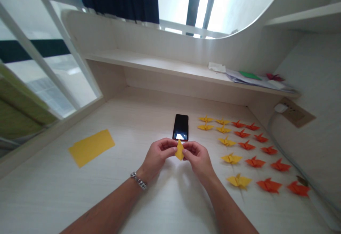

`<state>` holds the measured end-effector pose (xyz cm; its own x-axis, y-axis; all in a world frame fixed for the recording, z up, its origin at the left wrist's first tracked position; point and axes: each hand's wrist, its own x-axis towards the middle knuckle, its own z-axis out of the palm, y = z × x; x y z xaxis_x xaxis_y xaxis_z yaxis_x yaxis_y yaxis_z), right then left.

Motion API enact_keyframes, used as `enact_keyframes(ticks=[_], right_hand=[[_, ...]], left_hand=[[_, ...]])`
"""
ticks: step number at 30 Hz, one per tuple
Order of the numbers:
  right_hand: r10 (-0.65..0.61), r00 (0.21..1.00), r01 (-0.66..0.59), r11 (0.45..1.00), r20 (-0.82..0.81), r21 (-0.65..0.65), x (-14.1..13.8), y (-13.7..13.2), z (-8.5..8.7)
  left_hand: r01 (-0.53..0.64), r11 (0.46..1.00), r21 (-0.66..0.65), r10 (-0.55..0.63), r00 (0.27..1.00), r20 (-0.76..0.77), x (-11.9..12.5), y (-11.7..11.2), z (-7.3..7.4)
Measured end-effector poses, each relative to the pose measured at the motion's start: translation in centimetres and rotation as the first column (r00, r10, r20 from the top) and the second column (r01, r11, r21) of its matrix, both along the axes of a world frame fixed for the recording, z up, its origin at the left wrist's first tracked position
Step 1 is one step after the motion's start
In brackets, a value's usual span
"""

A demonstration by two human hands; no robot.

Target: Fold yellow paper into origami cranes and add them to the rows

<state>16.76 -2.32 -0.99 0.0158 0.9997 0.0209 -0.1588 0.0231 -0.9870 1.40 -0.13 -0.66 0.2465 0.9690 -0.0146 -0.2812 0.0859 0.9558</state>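
Between the left and right edges of the desk (133, 120), the left hand (158, 153) and right hand (197, 156) pinch a kite-shaped folded yellow paper (179, 150) before a smartphone (180, 125); origami cranes (255, 162) line the right side.

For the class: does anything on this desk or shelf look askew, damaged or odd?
Nothing looks spilled or plainly torn, the held piece included. One mild oddity: a dark red shape, seemingly folded paper, lies on the shelf by some papers, apart from the yellow cranes and orange cranes grouped on the desk.
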Motion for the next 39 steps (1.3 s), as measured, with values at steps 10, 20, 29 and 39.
enact_keyframes(ticks=[10,20,29,39], right_hand=[[-0.004,0.992,-0.004,0.998,0.123,0.066,-0.34,-0.08,-0.59],[-0.088,0.987,0.08,0.995,0.132,0.06,-0.63,-0.03,-0.39],[-0.104,0.989,0.097,0.993,0.106,0.065,-0.55,0.02,-0.45],[-0.122,0.992,0.121,0.992,0.011,0.042,-0.81,-0.09,-0.3]], left_hand=[[-0.078,0.994,0.078,0.089,0.986,-0.143,0.36,-0.28,0.07],[-0.049,0.986,0.157,0.083,0.973,-0.215,0.42,-0.41,0.26],[-0.043,0.979,0.199,0.091,0.967,-0.239,0.47,-0.78,0.57],[-0.057,0.98,0.191,0.093,0.978,-0.186,0.55,-0.84,0.36]])
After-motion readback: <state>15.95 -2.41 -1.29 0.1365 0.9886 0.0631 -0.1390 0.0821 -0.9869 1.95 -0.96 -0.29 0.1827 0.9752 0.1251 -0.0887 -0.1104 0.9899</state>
